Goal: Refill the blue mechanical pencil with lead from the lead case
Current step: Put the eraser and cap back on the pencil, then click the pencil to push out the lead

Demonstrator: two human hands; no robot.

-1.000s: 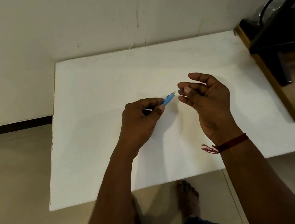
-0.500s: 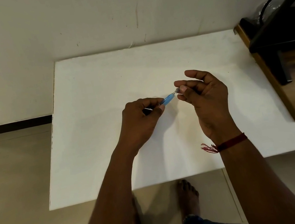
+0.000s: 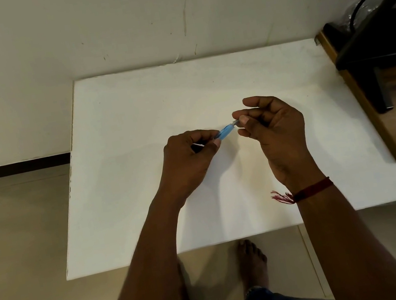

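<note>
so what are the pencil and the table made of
The pencil looks like plastic: a translucent blue barrel, grey at the end, maybe metal. The table has a smooth matte white top with a thin edge, likely laminate or painted board; the look leaves it open.

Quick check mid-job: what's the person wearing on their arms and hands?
The left forearm and right forearm are bare, with no sleeves in view. The left hand and right hand wear no gloves or visible rings. The right wrist carries a dark red thread band with a frayed tassel.
</note>
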